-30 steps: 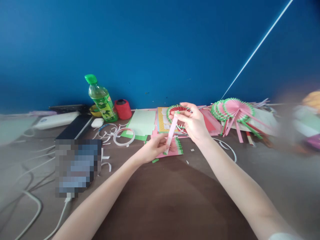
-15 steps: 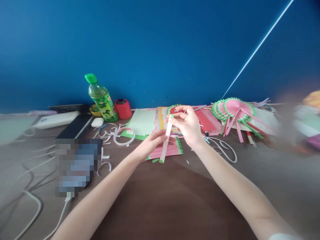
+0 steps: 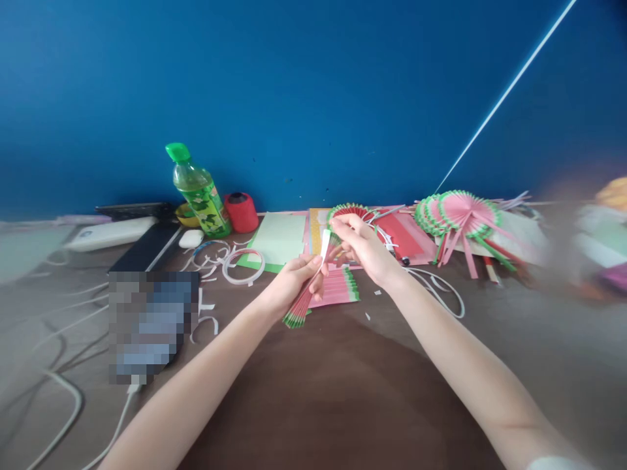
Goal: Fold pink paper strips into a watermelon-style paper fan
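My left hand (image 3: 298, 277) is closed around the middle of a narrow stack of pleated paper (image 3: 298, 308), pink-red with green ends. The lower end of the pleats fans out slightly below that hand. A white strip (image 3: 325, 243) stands along the stack above my left thumb. My right hand (image 3: 360, 245) is at the upper end, its fingers curled about the paper there; they partly hide the contact. Beneath and behind lies another pleated pink sheet (image 3: 337, 287) with a green edge, flat on the table.
A roll of tape (image 3: 243, 267) and paper scraps lie left of the hands. Behind are green sheets (image 3: 279, 235), a green bottle (image 3: 198, 196) and a red spool (image 3: 241, 213). Finished paper fans (image 3: 467, 215) rest at the right. A phone (image 3: 157, 326) and cables occupy the left.
The pleated stack has turned, showing its red folded edges instead of the broad pale face. My left hand has wrapped around it; my right hand has shifted slightly lower. A white scrap now shows on the table.
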